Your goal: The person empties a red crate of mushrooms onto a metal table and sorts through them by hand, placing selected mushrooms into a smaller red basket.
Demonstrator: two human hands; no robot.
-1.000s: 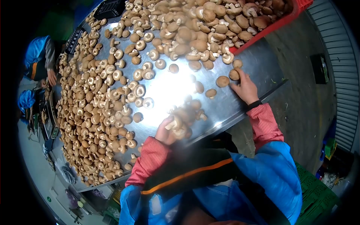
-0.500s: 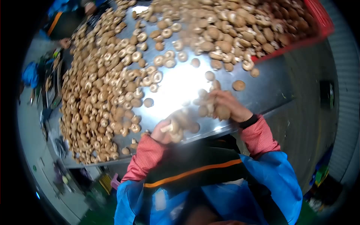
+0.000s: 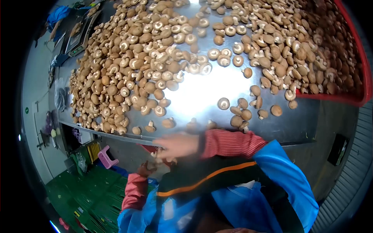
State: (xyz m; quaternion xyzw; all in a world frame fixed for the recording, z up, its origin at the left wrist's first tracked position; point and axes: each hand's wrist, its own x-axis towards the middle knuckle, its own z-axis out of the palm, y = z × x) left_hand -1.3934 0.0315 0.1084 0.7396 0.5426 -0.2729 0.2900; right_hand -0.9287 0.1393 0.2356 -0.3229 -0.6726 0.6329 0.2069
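Observation:
My right hand (image 3: 178,145), smeared by motion, reaches across my body to the left, past the front edge of the metal table (image 3: 272,122). Below that edge my left hand (image 3: 145,169) is in shadow, its fingers hard to make out. Several mushrooms (image 3: 156,155) show between the two hands, right under my right fingers. A bit of a red container (image 3: 147,148) peeks out beside them. On the table nearest my right forearm lies a small group of brown mushrooms (image 3: 236,121).
A big heap of mushrooms (image 3: 112,90) covers the table's left side. More mushrooms (image 3: 279,70) spill from a red crate (image 3: 363,77) at the right. A scale (image 3: 76,48) stands at the far left. A pink stool (image 3: 107,157) is on the floor, lower left.
Both hands, which held mushrooms over the table's front edge, have moved left and down below it. A small group of mushrooms now lies near where my right hand was. The view has shifted.

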